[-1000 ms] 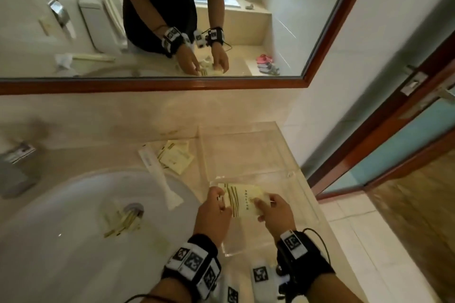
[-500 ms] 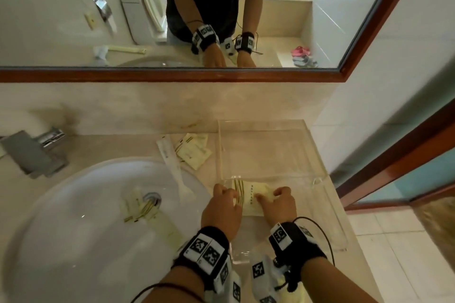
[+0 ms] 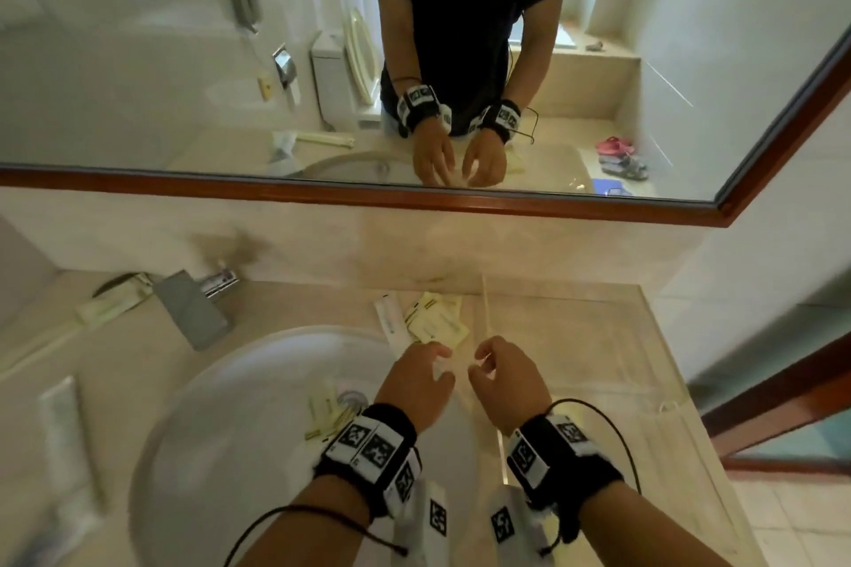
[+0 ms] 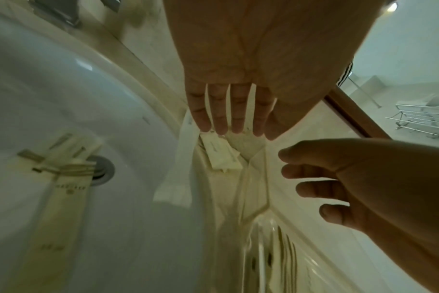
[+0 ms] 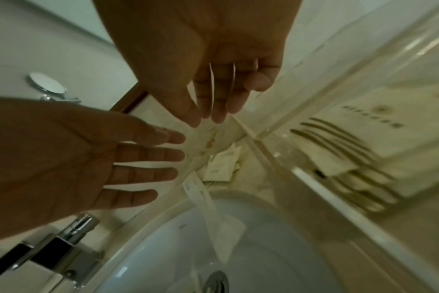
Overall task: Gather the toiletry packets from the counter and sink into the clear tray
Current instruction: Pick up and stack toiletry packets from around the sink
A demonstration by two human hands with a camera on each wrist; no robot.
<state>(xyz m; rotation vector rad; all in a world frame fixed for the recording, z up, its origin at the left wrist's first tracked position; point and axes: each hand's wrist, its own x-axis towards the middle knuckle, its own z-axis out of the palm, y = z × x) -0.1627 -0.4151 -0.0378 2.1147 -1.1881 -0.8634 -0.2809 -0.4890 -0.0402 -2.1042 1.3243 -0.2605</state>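
Both hands hover empty over the counter between the sink and the clear tray (image 3: 487,313). My left hand (image 3: 428,366) has straight fingers (image 4: 233,119). My right hand (image 3: 495,364) is relaxed beside it, fingers loosely bent (image 5: 213,103). Just beyond the fingertips lie small yellow packets (image 3: 435,320) and a long white packet (image 3: 391,327) that hangs over the basin rim. Several pale packets (image 3: 329,414) lie by the sink drain. A striped packet (image 5: 351,142) rests inside the tray.
The faucet (image 3: 193,306) stands at the back left, with more wrapped items (image 3: 110,302) behind it and a tube (image 3: 69,433) on the left counter. A mirror runs along the back wall. The counter's right edge drops to a tiled floor.
Both hands let go of the striped packet, which now lies in the tray, and moved back and left toward the small yellow packets. The head view swung left.
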